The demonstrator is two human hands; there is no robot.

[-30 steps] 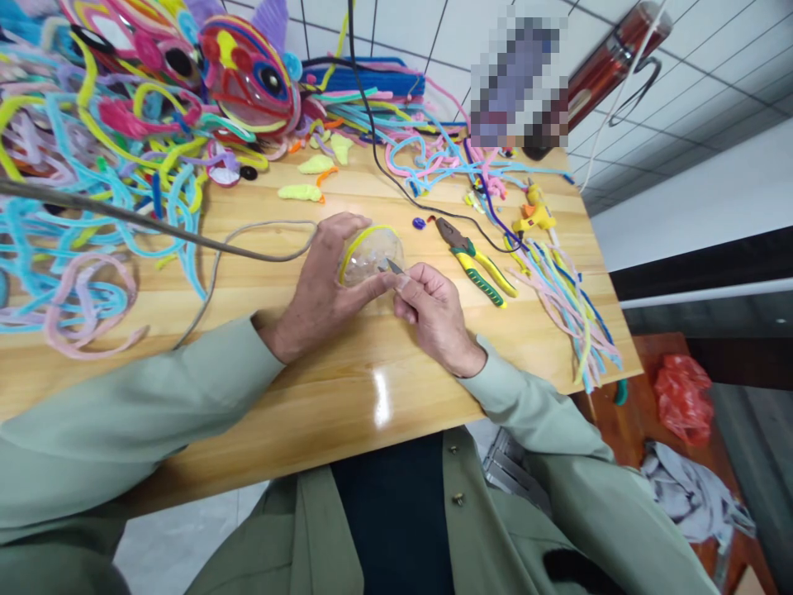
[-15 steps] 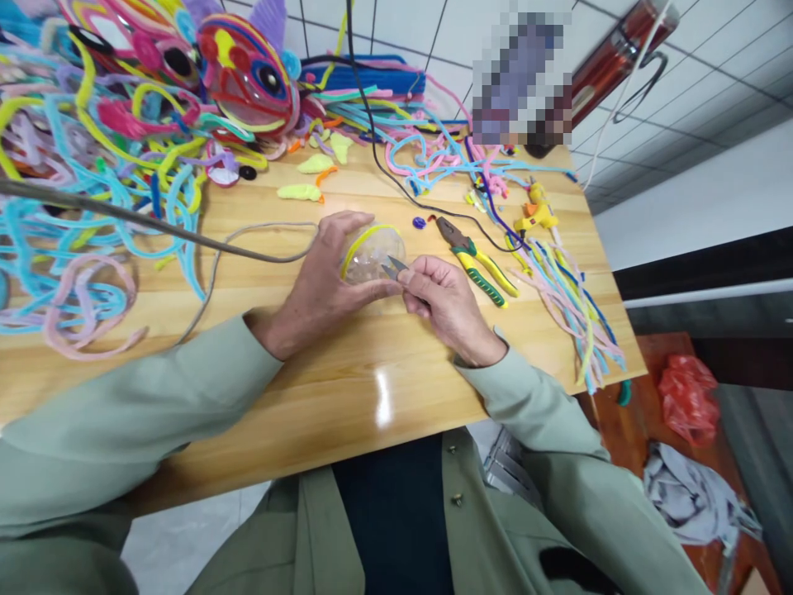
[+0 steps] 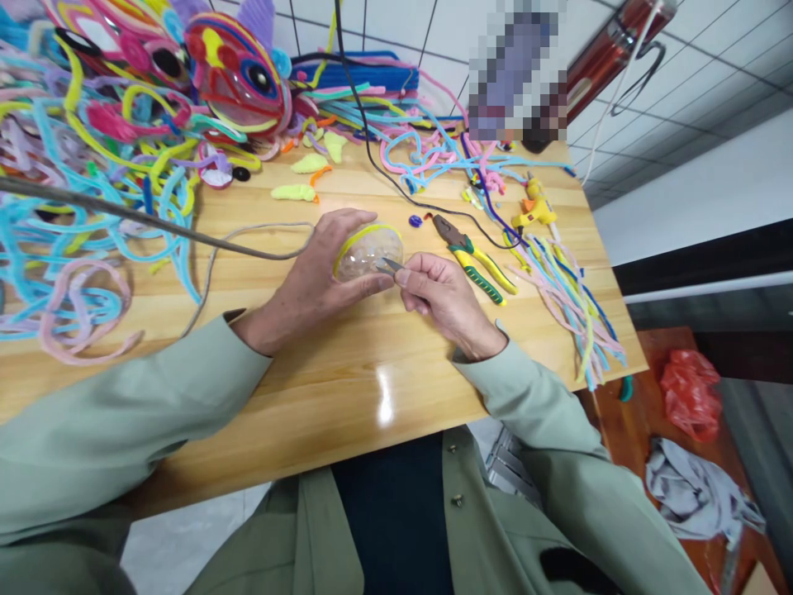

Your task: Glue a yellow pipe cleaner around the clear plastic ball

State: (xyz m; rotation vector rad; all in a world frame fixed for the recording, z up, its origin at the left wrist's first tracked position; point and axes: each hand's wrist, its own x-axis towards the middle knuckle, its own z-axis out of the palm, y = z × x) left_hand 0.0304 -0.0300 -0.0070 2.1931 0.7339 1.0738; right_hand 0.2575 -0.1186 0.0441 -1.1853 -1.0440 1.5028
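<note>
My left hand (image 3: 310,268) is wrapped round a clear plastic cup-like piece (image 3: 375,248), thumb along its near side and fingers over the far side. A yellow fuzzy strip (image 3: 347,246) follows its left and top edge. Between the thumb and fingers of my right hand (image 3: 437,293) is a small pair of scissors (image 3: 390,265). Its two short pointed blades stand slightly apart, against or just in front of the clear piece. Whether the blades touch it I cannot tell, and the handles are hidden in my hand.
Combination pliers (image 3: 474,260) and a yellow glue gun (image 3: 536,207) lie to the right, near several pipe cleaners (image 3: 570,297). Loose pipe cleaners (image 3: 92,306) and a colourful fish-like figure (image 3: 239,78) crowd the left. A dark cable (image 3: 387,178) crosses the table.
The clear piece and my left hand have shifted slightly left, and the piece looks turned a little. The scissors stay close to it in my right hand. The view has moved slightly.
</note>
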